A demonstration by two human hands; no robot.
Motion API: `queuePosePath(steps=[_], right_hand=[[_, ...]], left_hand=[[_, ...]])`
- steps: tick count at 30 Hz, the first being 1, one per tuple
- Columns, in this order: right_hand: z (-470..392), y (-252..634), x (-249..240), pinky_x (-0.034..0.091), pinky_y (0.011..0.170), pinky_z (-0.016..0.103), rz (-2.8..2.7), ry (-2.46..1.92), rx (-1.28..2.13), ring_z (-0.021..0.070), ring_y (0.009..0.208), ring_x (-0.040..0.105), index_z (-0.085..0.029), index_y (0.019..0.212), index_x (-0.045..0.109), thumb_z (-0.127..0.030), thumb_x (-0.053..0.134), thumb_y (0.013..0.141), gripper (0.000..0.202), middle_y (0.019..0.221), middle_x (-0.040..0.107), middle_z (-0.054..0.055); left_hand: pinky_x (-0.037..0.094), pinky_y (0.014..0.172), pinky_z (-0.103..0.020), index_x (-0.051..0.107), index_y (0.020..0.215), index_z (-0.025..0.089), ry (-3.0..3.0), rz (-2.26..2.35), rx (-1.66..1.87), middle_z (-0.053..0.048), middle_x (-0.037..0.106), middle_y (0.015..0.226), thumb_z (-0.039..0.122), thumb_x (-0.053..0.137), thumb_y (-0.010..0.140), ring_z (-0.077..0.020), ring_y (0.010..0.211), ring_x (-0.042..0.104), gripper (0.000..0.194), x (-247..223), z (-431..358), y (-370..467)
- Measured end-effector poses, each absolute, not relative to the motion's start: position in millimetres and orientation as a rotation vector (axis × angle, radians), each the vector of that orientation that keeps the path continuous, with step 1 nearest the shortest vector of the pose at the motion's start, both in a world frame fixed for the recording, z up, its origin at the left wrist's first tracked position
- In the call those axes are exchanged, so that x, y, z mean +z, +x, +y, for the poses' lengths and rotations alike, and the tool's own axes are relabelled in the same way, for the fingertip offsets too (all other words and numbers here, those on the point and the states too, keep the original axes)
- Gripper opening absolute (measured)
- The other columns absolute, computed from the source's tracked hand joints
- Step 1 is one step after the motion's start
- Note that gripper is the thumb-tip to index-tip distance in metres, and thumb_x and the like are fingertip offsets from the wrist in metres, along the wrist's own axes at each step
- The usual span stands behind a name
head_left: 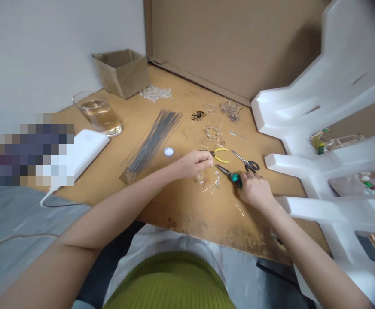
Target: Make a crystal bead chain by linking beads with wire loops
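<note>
Over the middle of the wooden table, my left hand [197,163] is closed in a pinch on a beaded wire [217,179]. Clear beads and thin wire ends hang or lie just below its fingertips; where exactly the fingers grip is hidden. My right hand [254,188] is wrapped around the handles of pliers [235,177] with green and black grips. Their jaws point left, close to the wire by my left fingers; I cannot tell whether they touch it. Yellow-handled pliers [220,155] lie just behind my left hand, and black-handled scissors [249,165] lie beyond my right hand.
A bundle of grey wires [153,143] lies left, near a small white-and-blue disc [168,151]. Farther back are clear beads [155,92], a cardboard box [123,75], a glass of amber liquid [99,113] and black rings [198,116]. White foam [287,111] borders the right; a white power bank [90,150] stands left.
</note>
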State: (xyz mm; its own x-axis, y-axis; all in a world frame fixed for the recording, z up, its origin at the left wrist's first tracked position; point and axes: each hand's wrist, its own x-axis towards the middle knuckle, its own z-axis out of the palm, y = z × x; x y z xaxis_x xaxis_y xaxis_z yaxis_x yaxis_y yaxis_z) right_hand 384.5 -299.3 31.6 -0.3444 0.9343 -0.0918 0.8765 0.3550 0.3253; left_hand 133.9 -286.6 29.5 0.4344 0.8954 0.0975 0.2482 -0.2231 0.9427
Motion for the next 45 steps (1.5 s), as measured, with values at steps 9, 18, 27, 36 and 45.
queuePosePath(steps=[9, 18, 27, 36, 45], right_hand=[[-304, 413, 80, 0.044, 0.067, 0.029, 2.587, 1.641, -0.154, 0.0208, 0.075, 0.061, -0.018, 0.106, 0.054, -0.024, 0.050, 0.070, 0.037, 0.090, 0.065, 0.007], [-323, 385, 101, 0.037, 0.071, 0.035, 2.602, 1.409, 0.611, 0.0280, 0.086, 0.053, -0.017, 0.108, 0.059, -0.028, 0.054, 0.072, 0.039, 0.090, 0.063, 0.011], [-321, 376, 101, 0.033, 0.069, 0.032, 2.575, 1.371, 0.711, 0.0252, 0.087, 0.053, -0.018, 0.104, 0.060, -0.026, 0.056, 0.072, 0.034, 0.088, 0.063, 0.008], [-320, 372, 104, 0.032, 0.069, 0.031, 2.571, 1.334, 0.700, 0.0247, 0.087, 0.054, -0.018, 0.104, 0.061, -0.029, 0.055, 0.075, 0.031, 0.086, 0.063, 0.008], [-320, 379, 101, 0.033, 0.064, 0.030, 2.613, 1.346, 0.623, 0.0228, 0.083, 0.056, -0.019, 0.101, 0.062, -0.027, 0.056, 0.071, 0.032, 0.083, 0.064, 0.006]], left_hand=[[0.027, 0.050, -0.021, 0.052, 0.072, 0.016, 1.847, 1.055, 0.842, 0.005, 0.041, 0.056, 0.028, 0.043, 0.084, -0.0072, 0.051, 0.036, 0.019, 31, -287, 133], [0.030, 0.057, -0.024, 0.055, 0.075, 0.016, 2.238, 1.241, 0.828, -0.002, 0.056, 0.068, 0.025, 0.036, 0.088, -0.0127, 0.062, 0.048, 0.024, 29, -289, 136], [0.030, 0.058, -0.024, 0.055, 0.076, 0.017, 2.282, 1.259, 0.758, -0.002, 0.059, 0.070, 0.026, 0.035, 0.090, -0.0134, 0.065, 0.052, 0.026, 31, -291, 137], [0.030, 0.057, -0.024, 0.054, 0.075, 0.017, 2.341, 1.243, 0.746, -0.002, 0.060, 0.072, 0.028, 0.034, 0.090, -0.0145, 0.066, 0.054, 0.027, 31, -292, 137], [0.030, 0.057, -0.023, 0.056, 0.078, 0.017, 2.371, 1.196, 0.783, -0.002, 0.062, 0.075, 0.025, 0.034, 0.090, -0.0135, 0.067, 0.055, 0.026, 29, -292, 136]])
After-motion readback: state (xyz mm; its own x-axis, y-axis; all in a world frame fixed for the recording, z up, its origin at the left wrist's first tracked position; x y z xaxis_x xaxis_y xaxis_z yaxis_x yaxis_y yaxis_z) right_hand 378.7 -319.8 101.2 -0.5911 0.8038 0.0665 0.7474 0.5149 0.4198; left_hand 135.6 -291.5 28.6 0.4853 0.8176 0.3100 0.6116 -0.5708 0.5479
